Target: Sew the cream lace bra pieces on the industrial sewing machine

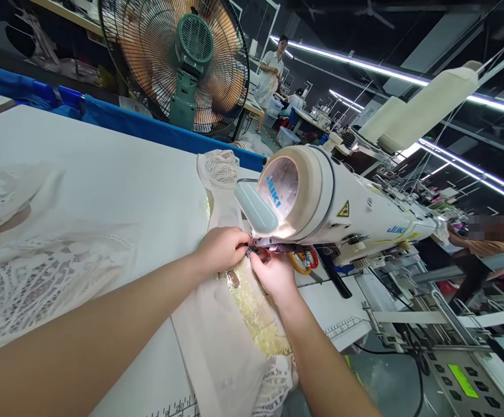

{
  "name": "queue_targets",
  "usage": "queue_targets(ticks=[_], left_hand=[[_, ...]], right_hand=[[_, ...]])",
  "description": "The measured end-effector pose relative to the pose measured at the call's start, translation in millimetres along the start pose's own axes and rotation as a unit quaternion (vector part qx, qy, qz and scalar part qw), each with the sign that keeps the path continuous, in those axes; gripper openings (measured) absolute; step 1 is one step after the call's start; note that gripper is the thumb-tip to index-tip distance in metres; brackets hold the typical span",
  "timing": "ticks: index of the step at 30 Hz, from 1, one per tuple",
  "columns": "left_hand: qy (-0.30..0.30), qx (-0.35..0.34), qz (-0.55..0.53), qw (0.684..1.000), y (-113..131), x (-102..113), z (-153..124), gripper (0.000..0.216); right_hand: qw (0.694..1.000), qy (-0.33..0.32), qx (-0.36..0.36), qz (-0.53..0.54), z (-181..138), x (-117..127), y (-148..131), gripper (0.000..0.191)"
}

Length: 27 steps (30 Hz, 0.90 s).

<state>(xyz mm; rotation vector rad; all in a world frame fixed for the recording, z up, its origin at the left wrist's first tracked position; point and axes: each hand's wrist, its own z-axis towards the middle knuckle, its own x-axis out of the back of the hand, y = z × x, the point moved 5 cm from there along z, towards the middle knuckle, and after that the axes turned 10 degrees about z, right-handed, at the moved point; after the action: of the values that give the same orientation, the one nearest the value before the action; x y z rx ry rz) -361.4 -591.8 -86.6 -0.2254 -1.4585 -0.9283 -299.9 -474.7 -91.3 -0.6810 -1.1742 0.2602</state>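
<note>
A white JUKI sewing machine [317,188] stands on the white table, its head right above my hands. Under its needle area lies a pale fabric piece with lace ends [223,330], running from behind the head toward me. My left hand [223,250] is closed at the fabric's edge close to the presser foot, fingertips pressed together. Just to the right, my right hand [276,272] pinches the same edge with thumb and fingers. The needle and the exact seam are hidden by the fingers and machine head. Shiny yellowish tape [256,313] covers the machine bed beside the fabric.
White lace pieces [39,272] lie on the table at left. Scissors with orange and red handles [306,263] rest behind my right hand. A large fan [193,63] stands beyond the blue-edged table. A control panel [463,376] sits at lower right; people work farther back.
</note>
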Motion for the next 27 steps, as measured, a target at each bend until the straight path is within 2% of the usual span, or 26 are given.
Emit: queue_targets(ticks=[14,19,22,24,25,26,27], left_hand=[[0.040,0.043,-0.045,0.997,-4.7,-4.3,4.2,0.021],[0.068,0.076,-0.102,0.990,-8.9,0.5,2.8,0.014],[0.105,0.125,-0.152,0.975,-20.4,7.6,1.1,0.009],[0.126,0.165,-0.193,0.959,-30.4,12.4,-0.1,0.009],[0.131,0.182,-0.216,0.950,-34.9,14.2,-0.5,0.010],[0.133,0.196,-0.240,0.942,-38.5,15.8,-0.8,0.012],[0.134,0.207,-0.263,0.933,-41.1,17.2,-1.1,0.013]], right_hand=[[0.999,-0.039,-0.014,0.021,1.8,3.6,2.8,0.014],[0.997,-0.074,-0.022,0.017,-2.1,14.9,0.8,0.028],[0.988,-0.146,0.059,-0.007,-27.3,44.0,-5.0,0.037],[0.967,-0.200,0.160,0.010,-48.4,75.8,-9.7,0.030],[0.951,-0.214,0.215,0.054,-54.9,96.6,-12.1,0.027],[0.942,-0.191,0.254,0.110,-54.3,122.4,-12.7,0.020],[0.948,-0.090,0.258,0.166,-43.6,155.9,-8.5,0.017]])
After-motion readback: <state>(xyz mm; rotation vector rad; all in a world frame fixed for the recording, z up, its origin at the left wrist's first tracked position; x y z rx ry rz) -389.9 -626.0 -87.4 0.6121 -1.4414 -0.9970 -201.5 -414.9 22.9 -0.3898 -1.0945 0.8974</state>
